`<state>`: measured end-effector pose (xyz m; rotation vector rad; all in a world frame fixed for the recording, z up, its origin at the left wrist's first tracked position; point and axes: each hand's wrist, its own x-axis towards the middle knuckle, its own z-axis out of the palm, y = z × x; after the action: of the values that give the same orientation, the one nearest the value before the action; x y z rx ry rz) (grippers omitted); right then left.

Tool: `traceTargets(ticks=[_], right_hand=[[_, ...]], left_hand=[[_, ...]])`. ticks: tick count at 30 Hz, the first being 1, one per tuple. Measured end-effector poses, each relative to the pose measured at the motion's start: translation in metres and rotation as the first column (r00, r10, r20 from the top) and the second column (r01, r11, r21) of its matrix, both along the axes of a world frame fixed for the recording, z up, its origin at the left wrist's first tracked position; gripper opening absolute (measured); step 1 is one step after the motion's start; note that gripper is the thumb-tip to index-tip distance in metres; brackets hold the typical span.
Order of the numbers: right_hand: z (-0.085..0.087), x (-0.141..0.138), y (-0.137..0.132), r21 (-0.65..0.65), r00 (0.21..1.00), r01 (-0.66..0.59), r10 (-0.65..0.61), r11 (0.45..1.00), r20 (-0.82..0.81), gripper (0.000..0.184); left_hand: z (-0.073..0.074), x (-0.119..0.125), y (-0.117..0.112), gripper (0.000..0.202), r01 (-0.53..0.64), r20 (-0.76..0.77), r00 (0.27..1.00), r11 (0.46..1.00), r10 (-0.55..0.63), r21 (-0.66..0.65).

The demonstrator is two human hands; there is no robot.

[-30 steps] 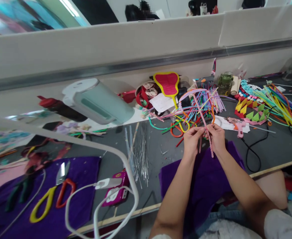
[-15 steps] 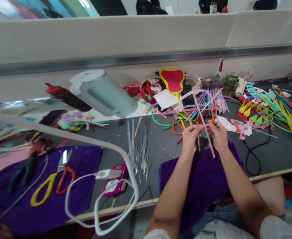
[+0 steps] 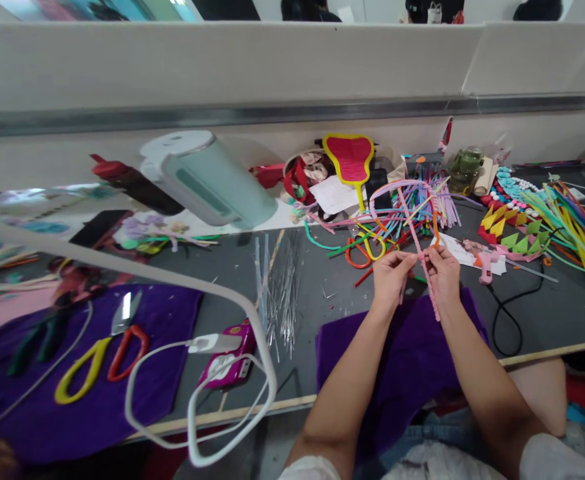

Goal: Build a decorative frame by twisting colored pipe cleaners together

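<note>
While both hands meet over the counter [image 3: 317,280], the pink stem [image 3: 413,230] stands slantwise between them; the left hand [image 3: 390,275] pinches it with thumb and fingers at about mid-length, and the right hand [image 3: 444,272] grips it just beside, the two sets of fingertips nearly touching; its lower end points down by the right wrist, above a purple cloth [image 3: 422,353], and its upper end reaches into a lilac arch [image 3: 410,183], though whether the two are joined I cannot tell.

Beyond the hands, the bundle [image 3: 447,203] of coloured stems crowds the way toward the wall [image 3: 252,73]; at the right, the glue gun [image 3: 486,267] lies near the right hand, its black cord [image 3: 495,320] curling toward the front edge [image 3: 557,351]; at the left, a strip of grey counter separates the left hand from the metal wires [image 3: 288,293], giving that elbow its widest room.

Where the purple cloth meets the front edge, it drapes over it, beneath the forearms; farther left, the magenta box [image 3: 231,363] sits near that edge, a white tube [image 3: 212,291] bends past it, and the scissors [image 3: 83,373] lie spread on a second cloth [image 3: 162,380], well apart from both hands.
</note>
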<state>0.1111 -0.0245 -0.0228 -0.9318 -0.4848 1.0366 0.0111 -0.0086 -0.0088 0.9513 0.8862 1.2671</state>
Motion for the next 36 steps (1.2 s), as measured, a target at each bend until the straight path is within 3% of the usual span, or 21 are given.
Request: traceTargets(ticks=[8, 15, 20, 26, 36], right_hand=[[0.009, 0.001, 0.000, 0.008, 0.999, -0.030, 0.030, 1.000, 0.027, 0.024], [0.005, 0.001, 0.002, -0.025, 0.999, 0.039, -0.039, 0.999, 0.007, 0.026], [0.003, 0.003, 0.004, -0.033, 1.000, 0.012, -0.013, 0.999, -0.021, 0.026], [0.000, 0.002, 0.004, 0.007, 0.994, 0.109, -0.109, 0.994, -0.015, 0.024], [0.005, 0.005, 0.002, -0.021, 0.987, -0.158, 0.158, 0.987, -0.024, 0.026]], left_hand=[[-0.003, -0.005, 0.006, 0.018, -0.053, -0.044, 0.998, 0.998, 0.055, 0.027], [-0.002, -0.001, 0.003, 0.019, -0.034, -0.054, 0.998, 0.999, 0.036, 0.030], [-0.002, -0.001, 0.003, 0.017, -0.015, -0.027, 1.000, 1.000, 0.015, -0.001], [-0.001, 0.000, 0.002, 0.019, -0.002, -0.003, 1.000, 0.999, 0.002, -0.035], [-0.002, -0.009, 0.011, 0.022, 0.001, 0.090, 0.996, 0.993, 0.010, -0.118]])
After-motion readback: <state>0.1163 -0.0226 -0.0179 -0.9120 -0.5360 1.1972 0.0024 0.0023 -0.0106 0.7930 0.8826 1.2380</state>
